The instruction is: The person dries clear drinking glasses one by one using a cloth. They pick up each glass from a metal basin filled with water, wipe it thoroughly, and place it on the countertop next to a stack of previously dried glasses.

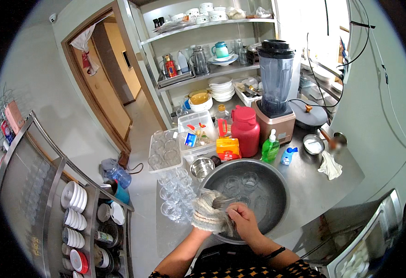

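Note:
My left hand [205,231] is covered by a pale, ribbed knit glove or cloth [208,214] over the near left rim of a large dark grey basin [281,213]. Its fingers are hidden. My right hand [242,219] is closed beside the knit, above the basin's near side, with thumb and fingers pressed together. Something clear and glassy shows between the hands, too blurred to name. Inside the basin, clear glasses [249,180] sit in water. To the left, several clear glasses [173,192] stand grouped on the steel table [318,194].
Behind the basin are a steel bowl [202,167], yellow packet [228,149], red jug [245,132], green soap bottle [270,147] and blender [275,92]. A tub of glasses [179,162] stands back left. A white cloth [330,166] lies right. A dish rack [87,185] stands left.

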Available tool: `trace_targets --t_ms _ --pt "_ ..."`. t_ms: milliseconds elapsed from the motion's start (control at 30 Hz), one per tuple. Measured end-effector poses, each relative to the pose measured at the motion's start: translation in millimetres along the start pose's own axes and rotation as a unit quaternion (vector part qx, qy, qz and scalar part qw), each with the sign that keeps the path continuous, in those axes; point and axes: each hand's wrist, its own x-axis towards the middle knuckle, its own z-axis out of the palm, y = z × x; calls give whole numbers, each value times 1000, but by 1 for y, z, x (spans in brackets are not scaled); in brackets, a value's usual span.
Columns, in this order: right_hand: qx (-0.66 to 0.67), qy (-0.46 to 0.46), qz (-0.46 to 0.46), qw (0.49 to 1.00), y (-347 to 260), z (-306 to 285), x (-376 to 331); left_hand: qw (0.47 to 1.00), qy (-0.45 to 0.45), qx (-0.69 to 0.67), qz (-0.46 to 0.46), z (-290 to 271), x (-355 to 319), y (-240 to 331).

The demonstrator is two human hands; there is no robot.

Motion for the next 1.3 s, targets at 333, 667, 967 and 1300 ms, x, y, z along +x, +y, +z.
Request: trace_targets --t_ms 333,667,967,1300 --pt "-101 -36 -220 970 -14 -1 0 615 7 -691 -379 1 -14 8" --pt "82 -24 83 993 -3 -2 -1 999 23 32 -10 0 -23 11" --pt "-203 -73 -49 975 -15 -2 -3 984 -109 137 -8 -17 -7 31" --pt "-100 -130 -102 981 -24 -13 0 965 -167 -193 -58 -23 -16 -5"
